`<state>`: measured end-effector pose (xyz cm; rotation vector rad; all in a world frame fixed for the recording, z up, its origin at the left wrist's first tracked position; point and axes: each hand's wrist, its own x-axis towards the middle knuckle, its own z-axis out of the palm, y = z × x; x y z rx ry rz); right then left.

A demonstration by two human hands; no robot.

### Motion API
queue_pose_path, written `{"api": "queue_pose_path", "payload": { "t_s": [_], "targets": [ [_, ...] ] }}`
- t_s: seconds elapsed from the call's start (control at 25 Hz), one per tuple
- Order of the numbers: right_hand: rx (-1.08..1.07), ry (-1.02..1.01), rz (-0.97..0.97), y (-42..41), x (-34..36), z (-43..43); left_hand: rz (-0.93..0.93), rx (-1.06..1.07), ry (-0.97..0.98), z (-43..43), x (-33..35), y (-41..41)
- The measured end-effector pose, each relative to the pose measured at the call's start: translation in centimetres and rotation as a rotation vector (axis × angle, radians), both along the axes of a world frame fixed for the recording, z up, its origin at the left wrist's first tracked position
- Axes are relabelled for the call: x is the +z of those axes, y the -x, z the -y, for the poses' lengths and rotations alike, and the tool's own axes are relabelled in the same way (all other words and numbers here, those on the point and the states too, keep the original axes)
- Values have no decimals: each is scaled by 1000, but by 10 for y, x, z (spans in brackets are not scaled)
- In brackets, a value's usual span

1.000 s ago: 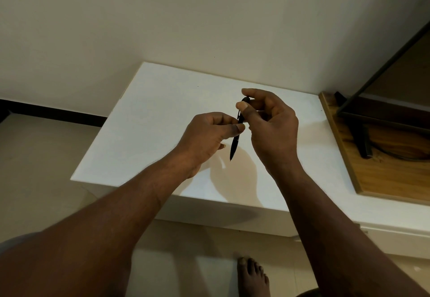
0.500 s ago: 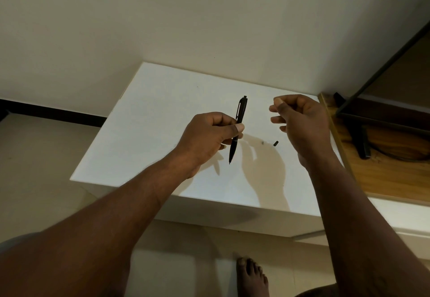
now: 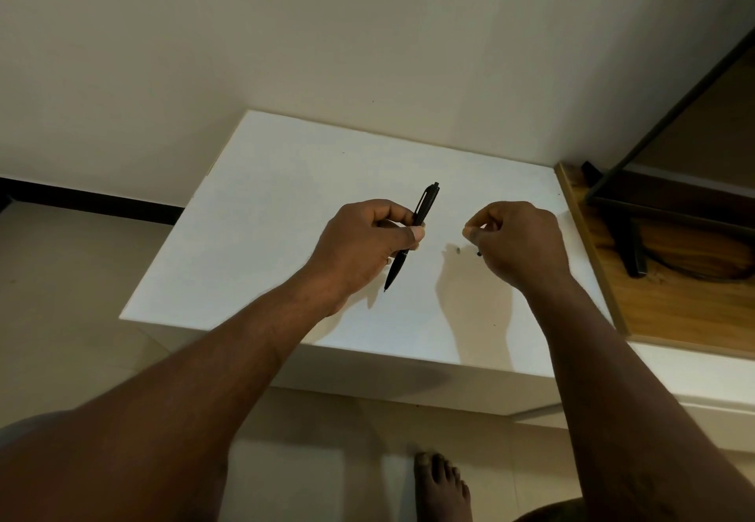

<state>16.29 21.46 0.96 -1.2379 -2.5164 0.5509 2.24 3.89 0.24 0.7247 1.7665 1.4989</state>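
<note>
My left hand grips a black click pen around its middle, above a white tabletop. The pen is tilted, with its tip down toward me and its clip end up and away. To the right and apart from the pen, my right hand hovers with curled fingers, thumb and fingertips pressed together. I see nothing between them. A tiny black piece lies on the tabletop right at that hand's edge. A small dark speck sits just left of it.
A wooden board adjoins the tabletop on the right and carries a dark stand leg and a black frame. A plain wall rises behind. A bare foot stands on the tiled floor below the table's front edge.
My right hand let go of the pen's top, moved right and dropped lower with its fingers curled tighter. A tiny black piece appeared on the tabletop. My left hand kept holding the pen.
</note>
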Motion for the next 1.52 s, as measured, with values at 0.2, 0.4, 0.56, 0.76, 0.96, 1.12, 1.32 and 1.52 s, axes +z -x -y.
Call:
{"api": "queue_pose_path", "payload": {
  "t_s": [0.2,0.4,0.56,0.76,0.96,1.12,1.32,1.52],
  "targets": [
    [41,-118,227,2,-14,1,-8,-6,15,1,1,0],
    [67,-190,285,8,-22,9,-3,1,15,2,2,0],
    [9,-159,229,7,-23,8,5,3,14,3,4,1],
    [14,-169,229,9,-23,14,4,-1,13,3,5,1],
    [51,-190,146,16,-19,22,-14,1,19,4,6,1],
    [-48,105,-433,26,8,32,-30,4,32,4,5,2],
    [-68,406,-673,24,19,37,-38,-3,51,2,3,0],
    [-87,579,-734,22,23,32,-52,-8,64,2,1,-2]
  ]
}}
